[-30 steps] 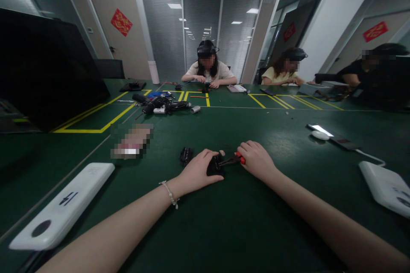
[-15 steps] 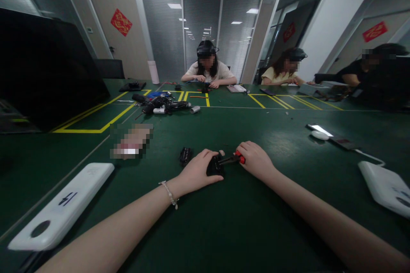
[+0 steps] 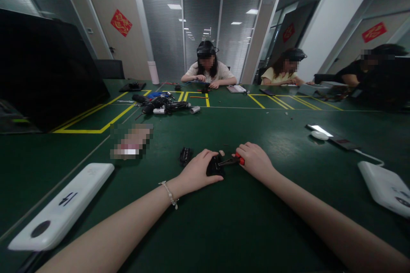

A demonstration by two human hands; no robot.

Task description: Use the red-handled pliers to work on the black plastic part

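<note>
The left hand [image 3: 197, 169] holds a black part [image 3: 214, 167] on the green table [image 3: 205, 230], thumb on its near side and fingers at its far side. The right hand [image 3: 258, 161] is wrapped around the red handles of the pliers [image 3: 229, 161], whose dark nose reaches the part's right side; whether it bites cannot be told. 1 black block [image 3: 185, 156] lies just beside the left hand, 1 pale scrap [image 3: 221, 153] near the pliers.

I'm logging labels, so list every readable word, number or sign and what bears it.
"14", apparently, handwritten on the left white device.
"福", apparently, on the right red sign.
Left red sign, middle red sign: characters unclear.
Right white device: marking too blurred to read.
</note>
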